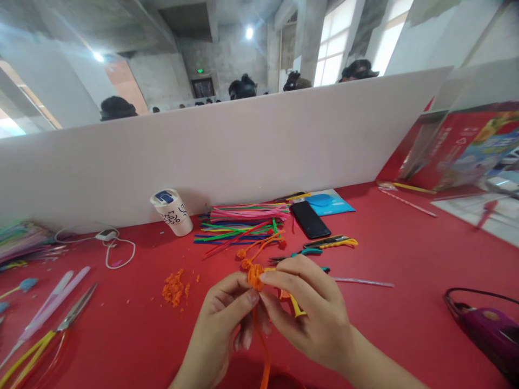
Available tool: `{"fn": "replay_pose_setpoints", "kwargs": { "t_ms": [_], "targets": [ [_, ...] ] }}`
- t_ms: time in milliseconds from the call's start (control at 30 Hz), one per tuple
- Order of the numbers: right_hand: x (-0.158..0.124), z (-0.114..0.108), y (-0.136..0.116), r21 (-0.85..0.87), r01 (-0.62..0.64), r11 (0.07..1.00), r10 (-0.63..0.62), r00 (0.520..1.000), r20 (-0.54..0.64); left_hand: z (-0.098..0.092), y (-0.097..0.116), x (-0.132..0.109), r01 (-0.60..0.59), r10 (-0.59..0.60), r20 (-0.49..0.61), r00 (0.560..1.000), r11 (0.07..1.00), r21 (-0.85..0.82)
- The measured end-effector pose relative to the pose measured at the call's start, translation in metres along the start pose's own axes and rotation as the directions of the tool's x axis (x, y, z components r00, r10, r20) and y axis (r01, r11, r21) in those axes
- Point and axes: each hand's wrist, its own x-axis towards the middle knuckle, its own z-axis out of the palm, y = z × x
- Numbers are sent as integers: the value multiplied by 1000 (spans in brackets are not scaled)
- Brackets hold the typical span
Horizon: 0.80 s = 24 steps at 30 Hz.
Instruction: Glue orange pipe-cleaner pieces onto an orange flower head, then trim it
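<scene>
Low in the middle of the frame, both hands close on one orange pipe cleaner. The left hand pinches it from the left with thumb and forefinger, and the right hand pinches it from the right, fingers narrow and curled. The top of the piece is already wound into a tight coil between the fingertips. Its tail hangs straight down to the bottom edge, unwound, so the shaping looks partly done.

Just above the hands lie orange stems with small coiled ends, and to the left a heap of orange trimmings sits on the red counter. Further up the frame, a bundle of coloured pipe cleaners lies unused between a paper cup and a phone.
</scene>
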Motion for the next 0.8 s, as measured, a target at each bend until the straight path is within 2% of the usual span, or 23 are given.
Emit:
{"fn": "replay_pose_setpoints", "kwargs": {
  "t_ms": [467,700,800],
  "targets": [
    [1,-2,-4,26,44,999,-43,998,-35,-8,-8,0,-110,108,84,991,994,12],
    [2,-3,-5,6,35,999,-35,999,-28,-3,-3,-1,-35,34,34,999,999,20],
    [3,-8,-7,45,-8,999,10,999,-43,-3,-3,-1,-5,4,-18,1000,1000,-25]
  ]
}}
